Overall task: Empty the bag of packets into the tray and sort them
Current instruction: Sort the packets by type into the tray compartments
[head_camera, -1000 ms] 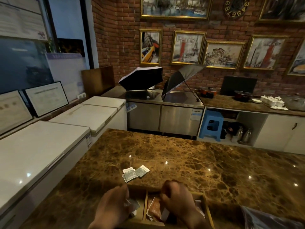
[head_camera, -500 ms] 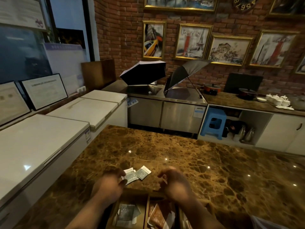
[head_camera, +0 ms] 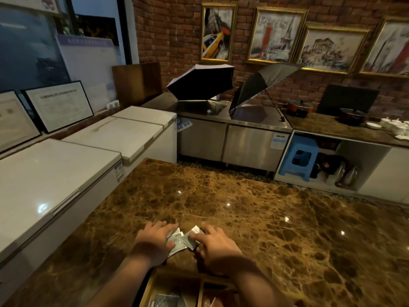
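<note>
Packets [head_camera: 184, 241] on counter [head_camera: 254, 213], between left hand [head_camera: 155, 240], right hand [head_camera: 215, 247]

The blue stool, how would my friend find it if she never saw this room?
Look past the brown marble counter to the back wall with the gold-framed pictures. Right of the steel cabinets with two open umbrellas on top, a shelf opens under the far counter. The blue stool stands at its left end, the only bright blue thing, beside dark bags and shiny metal jugs.
</note>
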{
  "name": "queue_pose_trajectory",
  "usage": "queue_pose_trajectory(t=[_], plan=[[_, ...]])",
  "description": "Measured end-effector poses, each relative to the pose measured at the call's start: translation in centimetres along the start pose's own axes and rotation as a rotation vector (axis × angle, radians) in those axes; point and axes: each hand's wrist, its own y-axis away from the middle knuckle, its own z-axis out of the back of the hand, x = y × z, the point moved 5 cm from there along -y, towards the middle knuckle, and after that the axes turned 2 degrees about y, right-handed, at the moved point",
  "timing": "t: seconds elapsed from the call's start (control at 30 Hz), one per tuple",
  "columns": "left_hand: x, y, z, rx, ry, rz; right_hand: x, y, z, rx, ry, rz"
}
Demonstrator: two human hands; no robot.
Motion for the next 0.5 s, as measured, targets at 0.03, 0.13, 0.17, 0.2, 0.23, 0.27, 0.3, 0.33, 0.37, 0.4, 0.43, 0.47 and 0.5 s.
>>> queue_pose_trajectory(t=[0.03, 0.13, 0.17, 0.2, 0.23, 0.27, 0.3, 0.33, 0.37, 0.4, 0.43, 0.47, 0.5], plan=[[0.0, -0.2, 0.1, -0.029, -0.026, -0.004, 0.0, -0.5, -0.1, 0.017, 0.022, 0.017], [0.1, -0.7, 0.3, -0.053, -0.053, -0.015, 0.5, -1.4, -0.4, 0.066, 0.084, 0.049], [0.0, -0.8, 0.3, -0.043, -0.053, -0.017, 0.7, -1.5, -0.5, 0.075, 0.097, 0.052], [0.0, -0.9, 0.3, -0.033, -0.058, -0.016, 0.8, -1.6, -0.5, 0.065, 0.105, 0.052], [-0.1, -1.0, 0.3, -0.019, -0.060, -0.009, 0.9, -1.6, -0.4, 0.039, 0.107, 0.050], [-0.1, -1.1, 0.2, -0.005, -0.050, 0.001, 0.9, -1.5, -0.2, 0.003, 0.107, 0.048], [-0.1, -1.1, 0.0, 0.012, -0.031, 0.018, 0.9, -1.4, 0.0, -0.030, 0.107, 0.052], [-0.1, -1.1, -0.1, 0.026, -0.004, 0.037, 0.8, -1.4, 0.1, -0.056, 0.108, 0.057], [-0.1, -1.1, -0.2, 0.029, 0.026, 0.055, 0.6, -1.3, 0.2, -0.081, 0.107, 0.060], [-0.1, -1.0, -0.3, 0.025, 0.054, 0.068, 0.4, -1.1, 0.4, -0.102, 0.104, 0.058], [0.0, -1.0, -0.3, 0.021, 0.083, 0.079, 0.2, -1.0, 0.5, -0.118, 0.098, 0.048], [0.0, -0.9, -0.3, 0.017, 0.112, 0.089, 0.0, -0.9, 0.6, -0.132, 0.082, 0.032], [0.0, -0.7, -0.3, 0.015, 0.139, 0.097, -0.2, -0.8, 0.6, -0.144, 0.046, 0.006]])
